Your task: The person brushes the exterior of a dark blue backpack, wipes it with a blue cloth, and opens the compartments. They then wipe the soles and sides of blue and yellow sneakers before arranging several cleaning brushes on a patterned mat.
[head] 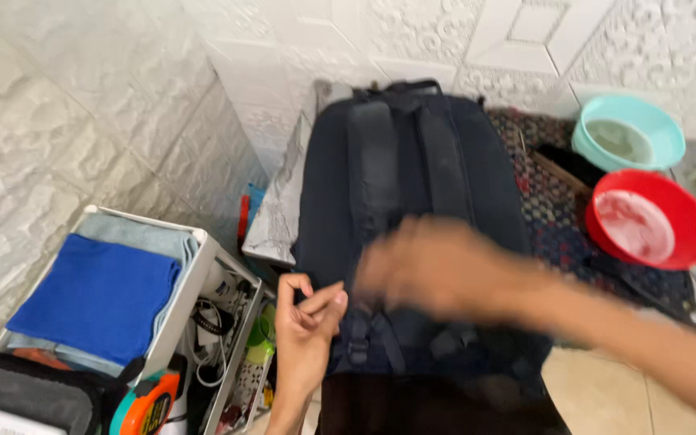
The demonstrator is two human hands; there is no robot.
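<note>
Head view, left hand (306,322) pinching backpack (412,185) edge, right hand (432,270) blurred, perhaps touching

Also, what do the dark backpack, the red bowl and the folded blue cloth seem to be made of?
Backpack: probably woven synthetic fabric, matte dark navy, with padded straps and webbing.
Red bowl: likely plastic, with a smooth, slightly glossy rim and even colour.
Blue cloth: seems to be soft microfibre or terry, with a matte, faintly fuzzy surface and soft folded edges.
</note>
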